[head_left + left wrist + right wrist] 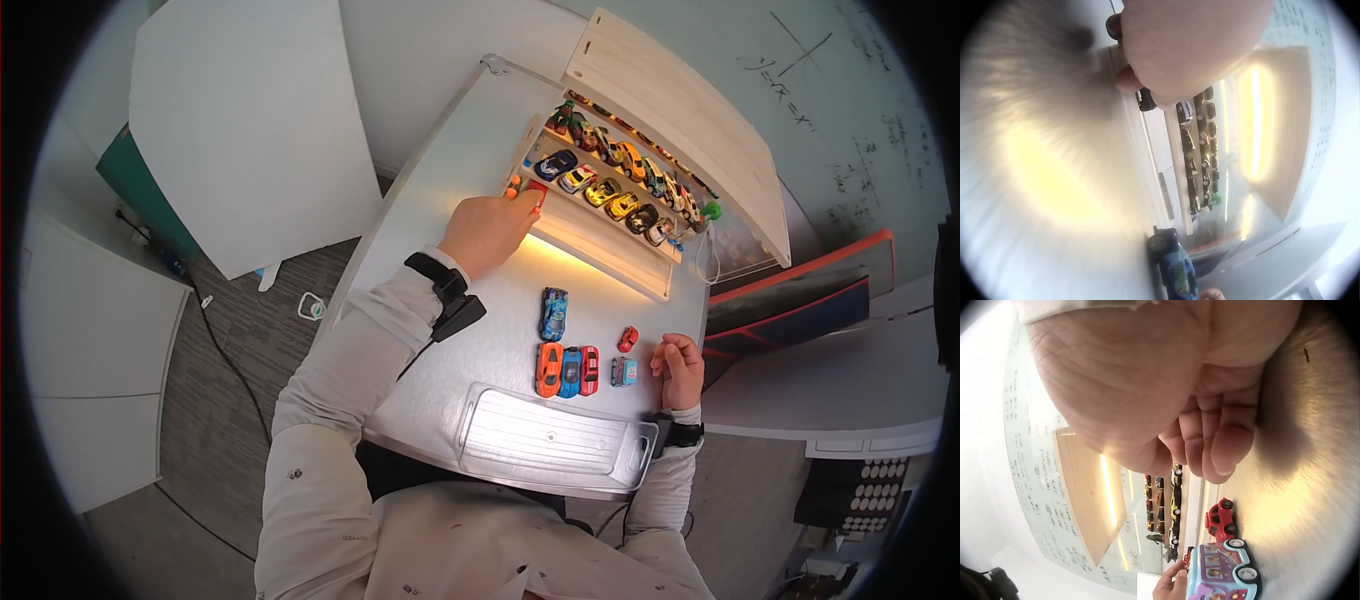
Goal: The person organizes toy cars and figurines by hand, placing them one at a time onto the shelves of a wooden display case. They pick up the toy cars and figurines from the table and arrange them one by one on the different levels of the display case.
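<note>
My left hand [488,236] reaches to the left end of the lowest shelf of a wooden display case [600,245]. Its fingers pinch a small red toy car [538,195], mostly covered by the hand. Near the table's right side, my right hand [680,368] hangs with loosely curled fingers and holds nothing. Beside it are a small red car [628,339] and a light-blue and purple toy bus [1219,572]. Left of these, orange [548,369], blue [571,372] and red [590,370] cars stand side by side, with a blue-teal car [553,314] behind them.
Several toy cars line the upper shelves, including a dark blue car [556,164] and a yellow one [622,206]. The case's wooden lid [680,130] stands raised above them. A clear plastic tray [550,436] lies at the table's near edge. A whiteboard [850,130] is behind.
</note>
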Available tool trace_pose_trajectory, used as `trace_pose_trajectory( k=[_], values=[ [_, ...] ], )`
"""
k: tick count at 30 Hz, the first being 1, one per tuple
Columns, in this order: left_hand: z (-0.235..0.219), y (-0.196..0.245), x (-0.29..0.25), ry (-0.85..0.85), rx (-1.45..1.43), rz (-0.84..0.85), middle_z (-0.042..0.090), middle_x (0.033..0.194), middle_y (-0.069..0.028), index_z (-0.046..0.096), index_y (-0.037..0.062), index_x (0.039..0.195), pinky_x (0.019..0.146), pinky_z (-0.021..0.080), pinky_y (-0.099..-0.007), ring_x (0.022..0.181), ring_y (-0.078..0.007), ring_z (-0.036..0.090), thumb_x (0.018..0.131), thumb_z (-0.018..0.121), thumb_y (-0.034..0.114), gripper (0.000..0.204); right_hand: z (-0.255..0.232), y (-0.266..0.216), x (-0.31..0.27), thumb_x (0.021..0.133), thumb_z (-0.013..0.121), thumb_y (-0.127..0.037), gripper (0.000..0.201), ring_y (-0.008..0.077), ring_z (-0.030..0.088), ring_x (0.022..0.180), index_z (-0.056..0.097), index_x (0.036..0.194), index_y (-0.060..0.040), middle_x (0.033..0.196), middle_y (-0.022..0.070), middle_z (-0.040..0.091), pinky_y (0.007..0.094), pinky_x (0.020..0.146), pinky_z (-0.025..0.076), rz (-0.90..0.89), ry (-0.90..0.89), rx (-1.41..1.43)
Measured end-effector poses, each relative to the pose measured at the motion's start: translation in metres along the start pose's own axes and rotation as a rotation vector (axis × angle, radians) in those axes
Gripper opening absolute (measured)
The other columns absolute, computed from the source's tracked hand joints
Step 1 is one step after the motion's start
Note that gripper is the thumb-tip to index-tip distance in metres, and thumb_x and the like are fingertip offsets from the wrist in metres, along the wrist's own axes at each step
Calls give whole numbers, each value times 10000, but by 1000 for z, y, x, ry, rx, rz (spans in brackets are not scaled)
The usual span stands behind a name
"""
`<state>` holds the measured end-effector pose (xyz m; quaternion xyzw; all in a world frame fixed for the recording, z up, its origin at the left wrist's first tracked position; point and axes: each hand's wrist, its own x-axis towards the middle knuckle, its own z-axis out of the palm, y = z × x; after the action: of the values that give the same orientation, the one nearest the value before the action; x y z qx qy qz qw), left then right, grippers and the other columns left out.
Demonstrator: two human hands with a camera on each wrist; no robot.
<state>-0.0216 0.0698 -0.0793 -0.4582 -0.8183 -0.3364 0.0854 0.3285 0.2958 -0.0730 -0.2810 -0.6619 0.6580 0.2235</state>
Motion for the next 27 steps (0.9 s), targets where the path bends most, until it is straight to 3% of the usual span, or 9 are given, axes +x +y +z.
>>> trace_pose_trajectory(
  k=[10, 13, 16, 22, 27],
  values=[
    [-18, 7, 0, -90, -79, -147, 707, 786, -161, 582, 114, 1215, 634, 527, -501, 711, -392, 686, 1000, 612, 288, 278, -3, 3, 1, 1027, 611, -126, 182, 128, 608, 715, 621, 1166, -10, 889, 62, 658, 251, 626, 478, -3, -7, 8],
    [-12, 2, -3, 7, -157, -139, 708, 787, -164, 531, 102, 1225, 648, 518, -508, 731, -406, 685, 1003, 609, 254, 280, -3, 3, 1, 1027, 609, -124, 185, 127, 608, 715, 620, 1171, -8, 894, 63, 658, 252, 627, 479, 2, -14, 12],
    [-16, 1, -7, 18, -171, -140, 714, 812, -163, 528, 94, 1210, 653, 520, -498, 742, -404, 687, 1001, 616, 238, 269, -4, 4, 1, 1027, 607, -120, 189, 127, 609, 717, 619, 1177, -6, 894, 62, 658, 251, 629, 480, -1, -22, -1],
    [-24, 2, -12, -128, -195, -175, 722, 866, -172, 521, 110, 1309, 678, 525, -501, 781, -397, 693, 992, 625, 266, 368, -3, 4, 1, 1025, 602, -111, 182, 126, 614, 721, 625, 1171, -5, 887, 60, 658, 248, 632, 484, -1, -17, -6],
    [-20, 5, -9, -111, -149, -117, 717, 876, -188, 562, 120, 1333, 692, 529, -510, 787, -401, 690, 981, 629, 290, 396, -2, 4, 1, 1022, 603, -105, 180, 122, 618, 723, 627, 1169, -6, 894, 65, 667, 245, 633, 485, -3, -5, -8]
  ],
)
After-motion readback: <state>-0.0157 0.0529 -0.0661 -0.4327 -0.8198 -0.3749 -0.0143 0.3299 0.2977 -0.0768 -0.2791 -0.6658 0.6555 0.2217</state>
